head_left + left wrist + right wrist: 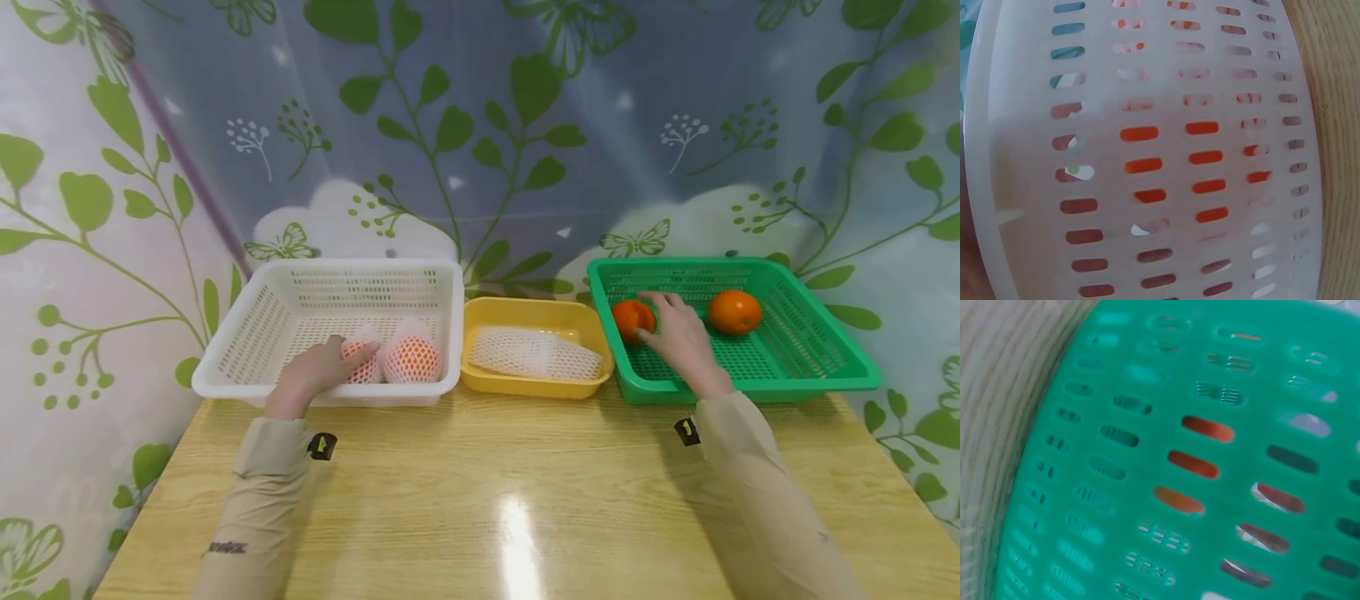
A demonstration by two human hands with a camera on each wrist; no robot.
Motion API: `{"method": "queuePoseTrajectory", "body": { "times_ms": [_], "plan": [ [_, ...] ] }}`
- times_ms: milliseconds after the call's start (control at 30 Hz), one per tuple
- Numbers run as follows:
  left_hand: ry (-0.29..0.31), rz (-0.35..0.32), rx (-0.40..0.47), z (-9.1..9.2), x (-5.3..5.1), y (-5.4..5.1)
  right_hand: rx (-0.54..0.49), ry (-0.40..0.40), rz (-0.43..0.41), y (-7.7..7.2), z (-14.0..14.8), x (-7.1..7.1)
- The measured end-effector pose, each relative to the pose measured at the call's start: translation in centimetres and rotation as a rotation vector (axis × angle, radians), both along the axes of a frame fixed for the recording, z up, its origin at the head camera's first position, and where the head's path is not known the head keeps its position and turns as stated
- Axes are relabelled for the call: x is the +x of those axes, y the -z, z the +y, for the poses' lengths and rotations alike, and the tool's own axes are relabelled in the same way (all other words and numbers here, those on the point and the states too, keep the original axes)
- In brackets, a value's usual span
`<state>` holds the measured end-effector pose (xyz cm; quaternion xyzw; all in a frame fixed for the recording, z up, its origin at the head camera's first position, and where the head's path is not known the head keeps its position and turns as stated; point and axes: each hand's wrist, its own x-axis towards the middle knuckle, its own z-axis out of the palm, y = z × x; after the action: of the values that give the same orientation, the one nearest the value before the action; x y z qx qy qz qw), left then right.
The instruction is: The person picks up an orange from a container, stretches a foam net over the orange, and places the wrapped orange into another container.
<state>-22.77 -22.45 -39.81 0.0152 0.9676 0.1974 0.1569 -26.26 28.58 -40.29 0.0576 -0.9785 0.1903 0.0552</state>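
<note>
My left hand (318, 367) reaches into the white basket (225, 389). Its thumb lies over an orange (363, 369) in a white foam net, and its other fingers are mostly hidden. Bare peel of an orange (1202, 157) shows through the basket's slots in the left wrist view. A second netted orange (412, 360) sits just to the right. Inside the green basket (787, 385), my right hand (682, 337) curves its thumb and fingers round a bare orange (630, 320) at the left wall. Another bare orange (735, 312) lies farther right.
Between the baskets stands a yellow tray (495, 383) with white foam nets (517, 352) lying flat in it. All three containers are on a wooden table (420, 492), against a leaf-patterned curtain (480, 200). A black tag (322, 446) is by the left cuff.
</note>
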Motion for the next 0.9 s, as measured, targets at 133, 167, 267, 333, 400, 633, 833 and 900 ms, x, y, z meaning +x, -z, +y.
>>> {"method": "queuePoseTrajectory", "body": {
  "times_ms": [133, 167, 267, 333, 400, 633, 833, 900],
  "plan": [
    [-0.025, 0.03, 0.014, 0.16, 0.06, 0.0, 0.06, -0.024, -0.038, 0.29, 0.01, -0.64],
    [-0.035, 0.037, 0.017, 0.23, 0.11, -0.05, 0.07, -0.029, -0.045, 0.39, -0.02, -0.76],
    [-0.058, 0.067, 0.021, 0.4, 0.25, -0.17, 0.098, -0.041, -0.047, 0.63, -0.1, -0.97],
    [-0.066, 0.085, 0.018, 0.44, 0.31, -0.17, 0.11, -0.041, -0.032, 0.81, -0.15, -1.04],
    [-0.071, 0.099, 0.016, 0.49, 0.37, -0.13, 0.126, -0.037, -0.013, 0.94, -0.17, -1.02],
    [-0.088, 0.135, 0.018, 0.51, 0.39, 0.04, 0.12, -0.033, -0.001, 0.99, -0.37, -0.74],
    [-0.165, 0.292, 0.079, 0.58, 0.73, 0.19, 0.109, -0.012, -0.067, 0.82, -0.42, -0.67],
    [-0.171, 0.356, 0.109, 0.72, 0.9, 0.1, 0.09, 0.006, -0.096, 0.74, -0.38, -0.49]
  ]
}}
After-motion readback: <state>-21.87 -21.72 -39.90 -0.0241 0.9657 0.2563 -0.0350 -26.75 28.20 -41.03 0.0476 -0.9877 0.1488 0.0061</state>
